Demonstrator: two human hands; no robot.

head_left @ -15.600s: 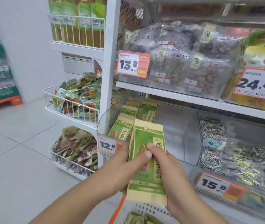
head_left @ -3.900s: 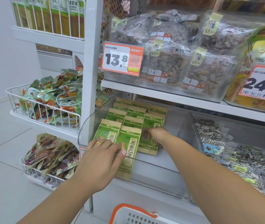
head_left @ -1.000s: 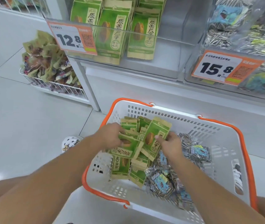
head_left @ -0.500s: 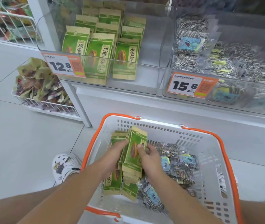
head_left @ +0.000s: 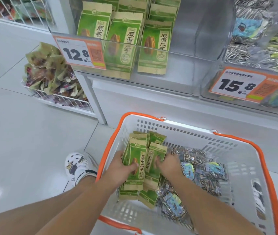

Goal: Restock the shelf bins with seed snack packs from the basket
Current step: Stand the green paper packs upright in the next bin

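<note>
- Step in hand, by the look of it: gathering another batch of green seed packs out of the white basket for the shelf.
- Left hand down inside the basket at its left side, fingers curled round the edge of the front pack, thumb side across its face.
- Right hand pressed against the right side of the same bundle, fingers wrapped on the packs; exact hold partly hidden behind the paper.
- Green packs standing on end, squeezed together between both hands; more lying loose beneath them on the basket floor.
- Clear packs of striped seeds with blue labels heaped in the right half of the basket, just beside the right hand, untouched.
- Left shelf bin, tagged 12.8, already holding rows of matching green packs on its left, with bare room on its right.
- Right shelf bin tagged 15.8 holding the striped-seed packs.
- Task judged partway done: stock left in the basket of both kinds.
- Next move calls for lifting the bundle squarely, without letting the inner packs slip, then carrying it up over the clear front wall of the left bin.
- Setting down upright, faces forward, in the free space beside the rows there seems the sensible aim.
</note>
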